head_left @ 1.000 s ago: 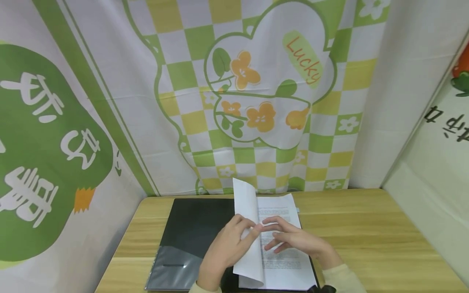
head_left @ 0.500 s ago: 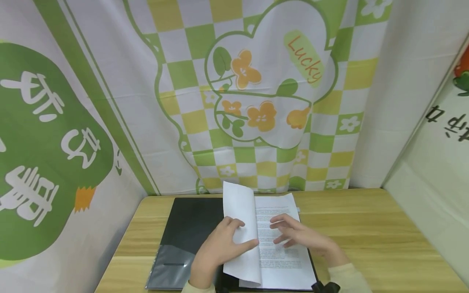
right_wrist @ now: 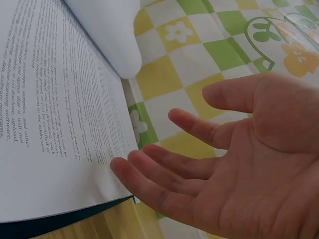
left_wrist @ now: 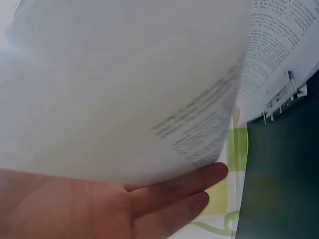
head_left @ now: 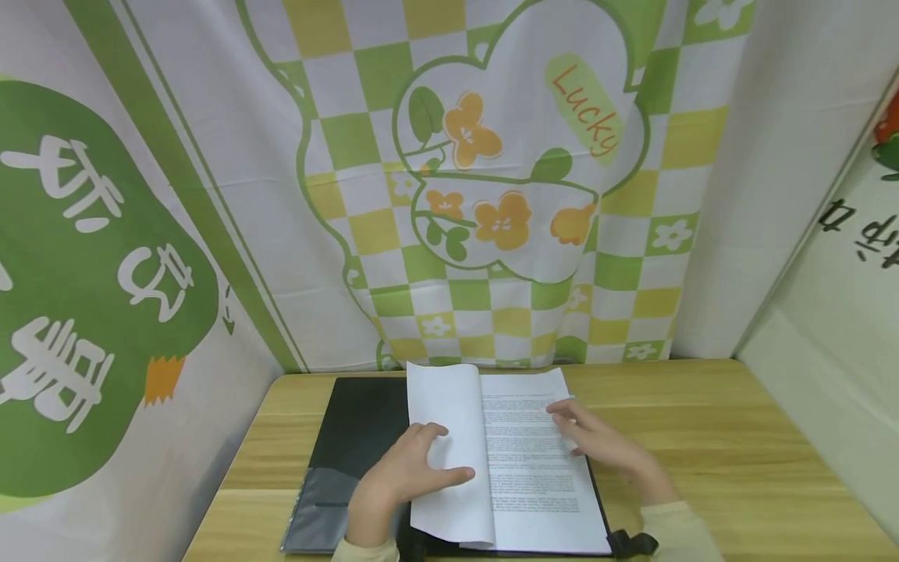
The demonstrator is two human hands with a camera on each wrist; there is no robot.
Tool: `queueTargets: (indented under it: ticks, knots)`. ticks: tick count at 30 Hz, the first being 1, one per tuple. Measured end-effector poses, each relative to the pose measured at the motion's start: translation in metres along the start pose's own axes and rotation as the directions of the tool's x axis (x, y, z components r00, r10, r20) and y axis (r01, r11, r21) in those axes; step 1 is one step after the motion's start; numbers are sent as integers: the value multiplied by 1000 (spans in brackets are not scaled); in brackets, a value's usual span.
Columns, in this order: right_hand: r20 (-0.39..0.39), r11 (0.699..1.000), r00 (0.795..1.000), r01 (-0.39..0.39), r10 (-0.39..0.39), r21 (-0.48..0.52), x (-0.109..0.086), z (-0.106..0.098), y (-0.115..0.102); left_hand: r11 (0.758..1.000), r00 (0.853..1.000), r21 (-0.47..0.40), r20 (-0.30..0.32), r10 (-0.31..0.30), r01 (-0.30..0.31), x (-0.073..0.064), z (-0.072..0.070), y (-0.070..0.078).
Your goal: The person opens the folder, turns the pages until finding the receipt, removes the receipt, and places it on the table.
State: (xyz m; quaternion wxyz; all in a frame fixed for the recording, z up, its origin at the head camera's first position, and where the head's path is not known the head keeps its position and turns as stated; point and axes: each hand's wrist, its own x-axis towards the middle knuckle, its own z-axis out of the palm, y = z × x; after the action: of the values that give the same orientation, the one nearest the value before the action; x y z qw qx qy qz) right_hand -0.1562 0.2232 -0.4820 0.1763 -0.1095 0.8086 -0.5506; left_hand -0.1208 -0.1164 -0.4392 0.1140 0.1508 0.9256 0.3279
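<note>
**Sheet part-turned over black folder**

We locate the turned sheet near mid-tabletop, bent leftward beside the printed page and overlapping the left cover of the open black folder. Its long axis runs away from the person, toward the rear cloth; the bend faces right, the free long edge left. The printed page lies roughly parallel, its text lines running left to right.

Progress, in our judgement: the sheet is across and the page beneath is exposed; flattening the curl remains.

Left hand: over the sheet, fingers extended, thumb well apart, clamped on nothing that we can see.

Right hand: at the printed page's right edge, fingers apart, holding nothing; we cannot confirm contact.

In the left wrist view, we note a metal clip at the paper's edge, against the folder.
</note>
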Motion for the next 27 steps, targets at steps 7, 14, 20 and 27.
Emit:
queueTargets:
  ticks: [7,14,20,27]
  knots:
    - [-63,996,996,-69,65,-64,2,-4,3,998,996,-45,77,-41,45,-3,-5,-7]
    - [-96,978,995,-37,18,-203,7,-8,18,990,985,-60,127,-116,125,-4,-11,-12]
    - [-88,974,996,-8,-12,-226,6,-6,18,988,982,-66,136,-129,139,-5,-12,-16]
    - [-85,977,996,-56,39,-207,3,-4,10,980,976,-59,121,-180,188,-10,-17,-25]
